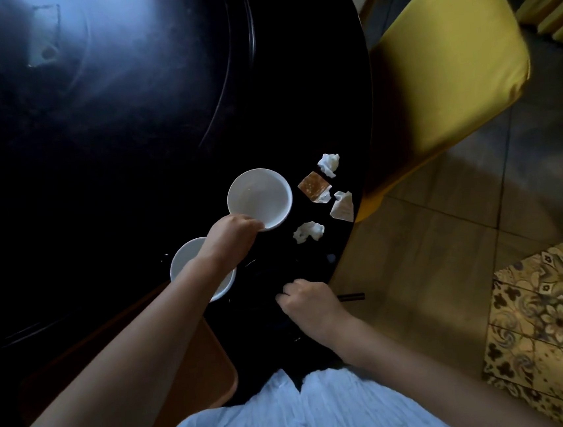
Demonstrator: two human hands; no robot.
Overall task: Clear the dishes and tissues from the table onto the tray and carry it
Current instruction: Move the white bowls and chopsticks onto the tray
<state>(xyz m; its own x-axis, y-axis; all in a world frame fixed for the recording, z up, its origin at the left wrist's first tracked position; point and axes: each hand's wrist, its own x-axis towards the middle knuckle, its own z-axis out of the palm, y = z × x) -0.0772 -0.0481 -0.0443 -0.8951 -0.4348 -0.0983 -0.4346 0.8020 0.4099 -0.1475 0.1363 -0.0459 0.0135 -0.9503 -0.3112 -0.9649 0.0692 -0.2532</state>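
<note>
My left hand (232, 235) grips the near rim of a white bowl (259, 198) on the black table (113, 160). A second white bowl (191, 256) sits just behind my left wrist, partly hidden by the forearm. My right hand (311, 301) rests near the table's edge, fingers curled over dark chopsticks (351, 297) whose ends stick out to the right. Crumpled white tissues lie right of the bowl: one at the top (329, 164), one at the edge (342, 206), one nearer me (308, 232). A brown torn wrapper (314, 186) lies between them. An orange-brown tray (199, 369) sits under my left arm.
A round black turntable (91, 111) fills the table's middle. A chair with a yellow cover (447, 59) stands pushed against the table's right edge. Tiled floor (450, 266) and a patterned section (552, 325) lie to the right.
</note>
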